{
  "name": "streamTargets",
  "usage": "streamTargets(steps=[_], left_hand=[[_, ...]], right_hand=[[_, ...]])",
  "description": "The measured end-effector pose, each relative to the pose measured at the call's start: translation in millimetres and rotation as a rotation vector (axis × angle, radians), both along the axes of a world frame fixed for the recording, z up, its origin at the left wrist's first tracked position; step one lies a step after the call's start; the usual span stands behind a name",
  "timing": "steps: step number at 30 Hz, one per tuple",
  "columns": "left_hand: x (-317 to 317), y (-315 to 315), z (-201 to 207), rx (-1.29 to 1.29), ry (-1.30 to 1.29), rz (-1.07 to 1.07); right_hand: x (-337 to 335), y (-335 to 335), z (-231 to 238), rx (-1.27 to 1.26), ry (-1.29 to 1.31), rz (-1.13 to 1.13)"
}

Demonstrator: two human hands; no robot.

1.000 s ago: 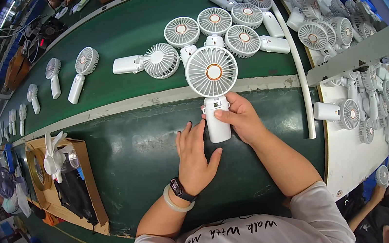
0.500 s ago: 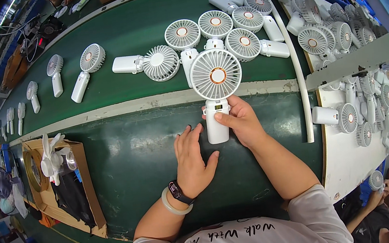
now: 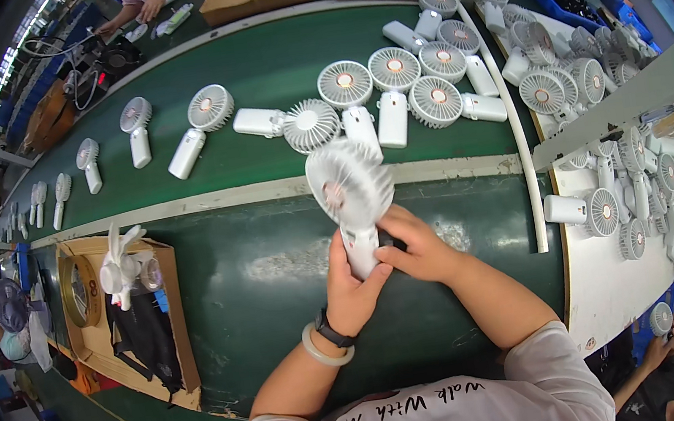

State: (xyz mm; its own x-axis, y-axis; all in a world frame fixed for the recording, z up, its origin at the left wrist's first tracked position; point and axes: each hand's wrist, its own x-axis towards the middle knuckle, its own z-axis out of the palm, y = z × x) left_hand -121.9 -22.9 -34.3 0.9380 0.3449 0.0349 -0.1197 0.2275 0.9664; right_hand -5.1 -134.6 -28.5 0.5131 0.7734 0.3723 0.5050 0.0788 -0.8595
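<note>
A white handheld fan point(image 3: 348, 183) is between my two hands above the green bench, its round head tilted and smeared by motion. My left hand point(image 3: 351, 292) is closed round the left side of its handle, thumb near the lower end. From the other side my right hand point(image 3: 420, 249) grips the same handle, its fingers partly hidden behind it. Just beyond, several more white fans lie on the green belt point(image 3: 266, 58), among them one face down point(image 3: 310, 125) and one with its orange-ringed hub up point(image 3: 344, 83).
An open cardboard box point(image 3: 181, 316) with a black cloth stands at the left. A pale rail point(image 3: 258, 193) divides bench from belt. On the right, a white table point(image 3: 608, 294) carries a heap of fans beside a metal post. Other people sit around, one holding a fan point(image 3: 661, 319).
My left hand has closed on the fan's handle, where before it was spread beside it. The fan has come lower and turned, its head tilting. Fans on the belt appear farther right.
</note>
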Motion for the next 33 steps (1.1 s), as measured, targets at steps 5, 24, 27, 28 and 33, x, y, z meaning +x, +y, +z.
streamTargets(steps=[5,24,27,28,33], left_hand=[[-43.4,36.0,-0.7,-0.388,0.046,-0.130],[-51.6,71.6,-2.2,-0.919,-0.152,-0.274],[-52.0,71.9,-1.9,-1.002,-0.170,-0.290],[-53.3,72.4,-0.8,-0.973,-0.138,-0.270],[-52.1,70.0,-5.0,-0.932,-0.179,-0.269]], right_hand=[[13.5,19.1,24.8,-0.006,-0.072,-0.051],[87.0,213.7,64.2,-0.685,-0.483,-0.309],[85.0,175.7,98.9,-0.565,-0.383,-0.305],[88.0,163.7,108.6,-0.543,-0.330,-0.285],[139.2,133.3,139.9,-0.605,0.028,-0.157]])
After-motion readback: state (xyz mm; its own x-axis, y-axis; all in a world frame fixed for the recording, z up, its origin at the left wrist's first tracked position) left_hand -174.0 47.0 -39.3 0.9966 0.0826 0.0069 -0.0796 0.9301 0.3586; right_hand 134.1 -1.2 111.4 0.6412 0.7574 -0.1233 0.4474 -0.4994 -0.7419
